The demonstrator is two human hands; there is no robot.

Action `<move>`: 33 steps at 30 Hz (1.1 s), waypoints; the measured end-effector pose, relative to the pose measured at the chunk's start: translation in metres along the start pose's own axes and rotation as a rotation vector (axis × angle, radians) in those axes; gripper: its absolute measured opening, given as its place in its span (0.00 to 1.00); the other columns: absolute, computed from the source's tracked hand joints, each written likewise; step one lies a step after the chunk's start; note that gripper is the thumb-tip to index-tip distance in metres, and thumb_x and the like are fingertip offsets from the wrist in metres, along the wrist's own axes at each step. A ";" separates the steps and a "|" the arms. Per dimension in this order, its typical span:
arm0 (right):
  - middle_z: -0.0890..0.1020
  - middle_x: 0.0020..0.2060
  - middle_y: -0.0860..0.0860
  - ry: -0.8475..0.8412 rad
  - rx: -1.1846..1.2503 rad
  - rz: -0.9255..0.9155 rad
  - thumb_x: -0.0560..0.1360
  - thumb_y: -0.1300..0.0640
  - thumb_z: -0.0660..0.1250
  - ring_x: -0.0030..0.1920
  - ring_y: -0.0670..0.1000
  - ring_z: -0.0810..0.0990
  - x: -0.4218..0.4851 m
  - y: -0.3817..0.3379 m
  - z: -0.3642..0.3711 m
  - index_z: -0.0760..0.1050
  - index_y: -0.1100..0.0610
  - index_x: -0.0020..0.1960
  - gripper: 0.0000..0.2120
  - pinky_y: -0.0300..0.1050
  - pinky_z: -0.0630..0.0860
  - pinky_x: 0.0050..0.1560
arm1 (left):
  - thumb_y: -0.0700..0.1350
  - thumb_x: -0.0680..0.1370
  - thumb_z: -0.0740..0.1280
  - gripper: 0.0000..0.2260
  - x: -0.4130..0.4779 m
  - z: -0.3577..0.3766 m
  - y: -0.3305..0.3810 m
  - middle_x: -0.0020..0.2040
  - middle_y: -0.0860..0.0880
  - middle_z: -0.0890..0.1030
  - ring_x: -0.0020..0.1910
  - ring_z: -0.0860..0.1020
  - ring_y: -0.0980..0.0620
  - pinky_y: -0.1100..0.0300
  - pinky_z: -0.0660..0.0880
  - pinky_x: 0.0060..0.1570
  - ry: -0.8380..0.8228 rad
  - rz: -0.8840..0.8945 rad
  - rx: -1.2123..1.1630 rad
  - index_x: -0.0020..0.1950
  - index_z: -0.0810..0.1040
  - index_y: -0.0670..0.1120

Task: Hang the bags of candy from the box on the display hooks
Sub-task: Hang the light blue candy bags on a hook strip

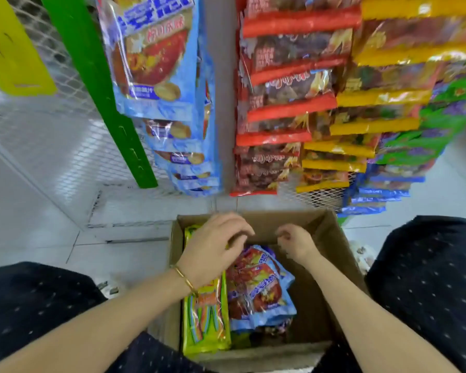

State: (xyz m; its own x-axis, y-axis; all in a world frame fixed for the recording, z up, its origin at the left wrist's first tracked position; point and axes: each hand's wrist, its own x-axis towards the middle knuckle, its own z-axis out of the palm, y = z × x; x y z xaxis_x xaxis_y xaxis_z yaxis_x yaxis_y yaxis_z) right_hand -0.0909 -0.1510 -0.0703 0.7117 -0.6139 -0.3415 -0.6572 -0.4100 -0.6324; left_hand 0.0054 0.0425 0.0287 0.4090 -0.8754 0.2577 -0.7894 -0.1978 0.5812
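Reaching into box (331, 238) on floor, both hands in. Left hand (215, 243) over top edge of blue stack (261, 289), fingers curled down; can't tell if gripping or only touching. Right hand (293, 240) just beside it near box's far wall, fingers curled too; nothing clearly pinched, too blurred to call.

Progress, judging by the rack: well along. Already hung in columns: blue bags (156, 63), red bags (293, 76), yellow bags (379, 98), green bags (447, 103). Hooks hidden behind the bags.

Left in box: blue stack in the middle, yellow-green bags (205, 321) along left wall, something dark underneath, unreadable. Right part of box bare cardboard.

Likely next: lift one bag off blue stack, hang it on matching blue column, upper left.
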 end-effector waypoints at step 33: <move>0.73 0.31 0.52 -0.099 0.567 0.273 0.72 0.63 0.71 0.25 0.42 0.71 0.008 0.035 0.058 0.71 0.61 0.41 0.08 0.35 0.67 0.25 | 0.40 0.76 0.65 0.09 0.013 0.024 -0.044 0.53 0.51 0.74 0.51 0.75 0.59 0.63 0.73 0.50 -0.130 -0.493 -0.190 0.54 0.76 0.50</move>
State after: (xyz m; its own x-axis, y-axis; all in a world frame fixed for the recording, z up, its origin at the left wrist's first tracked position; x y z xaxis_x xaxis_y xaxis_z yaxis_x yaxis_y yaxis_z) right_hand -0.0936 -0.1314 -0.1356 0.5743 -0.5697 -0.5879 -0.6041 0.1898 -0.7740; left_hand 0.0338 0.0294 -0.0121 0.6406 -0.7486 -0.1713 -0.4164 -0.5260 0.7416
